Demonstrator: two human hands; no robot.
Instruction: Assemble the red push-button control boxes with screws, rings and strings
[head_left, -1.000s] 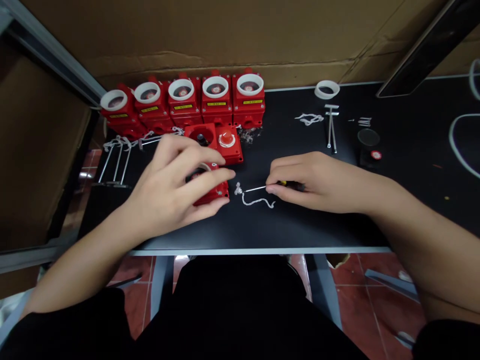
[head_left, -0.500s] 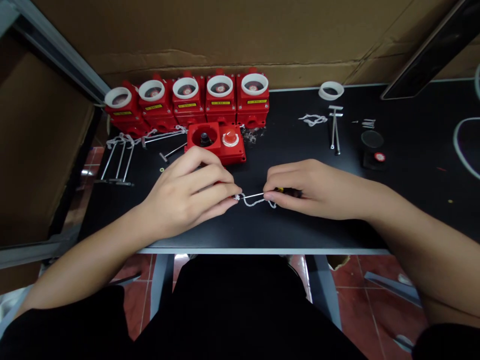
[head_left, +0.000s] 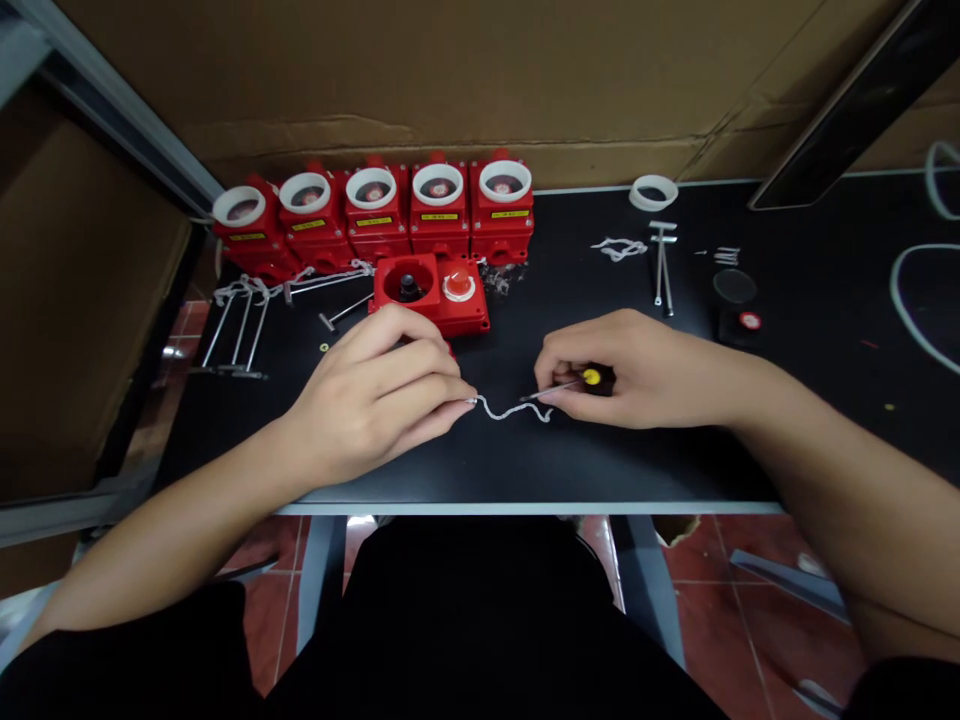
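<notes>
My left hand (head_left: 382, 400) is closed in a pinch on one end of a thin white cord (head_left: 496, 416). What else its fingers may hold is hidden. The cord runs right in a wavy line across the black tabletop, its loose end below my right hand. My right hand (head_left: 622, 370) is closed around a small screwdriver (head_left: 592, 377) with a yellow part on its handle and a thin metal shaft. The shaft's tip points left, near the cord and apart from my left fingers. Behind my left hand sits an opened red box (head_left: 469, 312) with a red button.
Several red boxes with white rings (head_left: 442, 235) line the back left. Small T-shaped metal hammers (head_left: 238, 335) with white cords lie left. At right are a white ring (head_left: 653, 192), two metal hammers (head_left: 663, 265), screws (head_left: 726, 256), a clear disc (head_left: 734, 286) and a black part (head_left: 739, 325).
The screwdriver tip has moved back from my left fingers, and its yellow part shows more as my right hand has turned. My left hand keeps its pinch.
</notes>
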